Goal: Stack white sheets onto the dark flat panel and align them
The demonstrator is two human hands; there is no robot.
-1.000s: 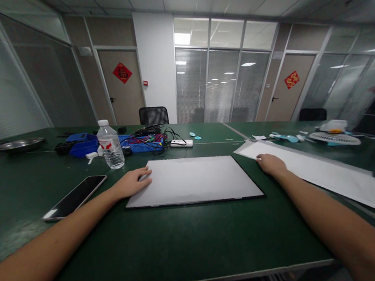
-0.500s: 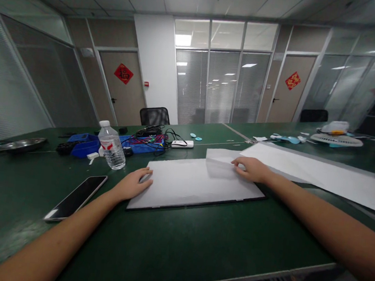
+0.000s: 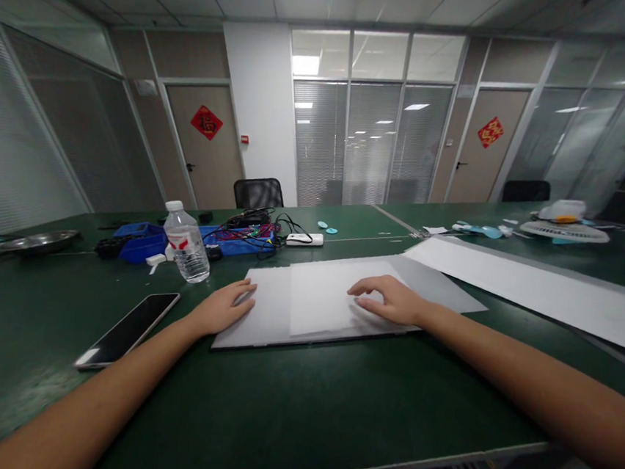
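A thin flat panel with a dark lower edge [image 3: 261, 311] lies on the green table, its top pale grey. Over its middle is a brighter white sheet [image 3: 317, 301], and a greyer, translucent-looking sheet [image 3: 451, 288] sticks out past the right side. My left hand [image 3: 225, 306] rests on the panel's left edge, fingers stretched and thumb apart. Above the white sheet, my right hand [image 3: 391, 301] is open with its fingers curved and thumb apart; whether the fingertips touch the sheet I cannot tell.
To the left lie a smartphone [image 3: 129, 331] and an upright water bottle [image 3: 186, 244]. Behind are blue trays [image 3: 240, 241] with cables and a white device [image 3: 304, 240]. Large white sheets [image 3: 528, 288] spread to the right, with a fan-like item [image 3: 564, 231] beyond. The table's front edge [image 3: 423, 466] runs below.
My right hand has moved left and towards me, off the lifted sheet corner. That sheet now lies flatter, and a grey sheet shows past the right side. My left hand has stayed put.
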